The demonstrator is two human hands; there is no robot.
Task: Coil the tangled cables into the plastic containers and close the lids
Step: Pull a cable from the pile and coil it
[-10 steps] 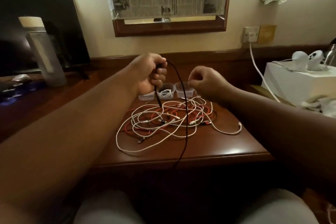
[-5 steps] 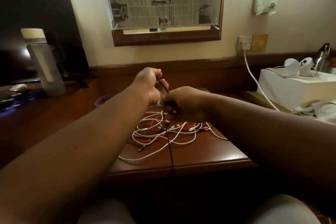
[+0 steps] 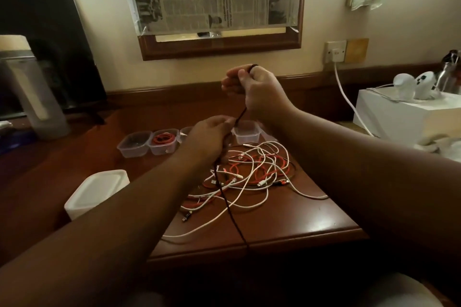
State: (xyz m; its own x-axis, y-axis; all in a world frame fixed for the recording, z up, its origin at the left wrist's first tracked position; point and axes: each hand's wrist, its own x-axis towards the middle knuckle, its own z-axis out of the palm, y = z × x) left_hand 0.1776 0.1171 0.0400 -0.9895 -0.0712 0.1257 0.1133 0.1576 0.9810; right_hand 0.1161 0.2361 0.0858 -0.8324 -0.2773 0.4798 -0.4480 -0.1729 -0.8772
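A moment earlier both hands had been bunched together low over the tangle; now the right hand [image 3: 259, 92] had risen well above the left hand [image 3: 212, 139], drawing a stretch of the black cable [image 3: 230, 209] taut between them. The right fingers were curled round the cable's upper end, a small loop showing over the knuckles; the left fingers pinched it lower down, and from there it ran across the pile and off the front edge of the tabletop [image 3: 311, 227]. I took that for a first turn of a coil being started, with most of the length not yet gathered.

The remaining white and red cables [image 3: 252, 172] lay knotted on the tabletop. Behind them stood the open containers [image 3: 136, 143], one holding a coiled red cable [image 3: 163, 137]; the left hand hid part of that row, so I could not count them. A stack of white lids [image 3: 97, 189] sat to the left. Where the black cable ended below the edge was out of sight.
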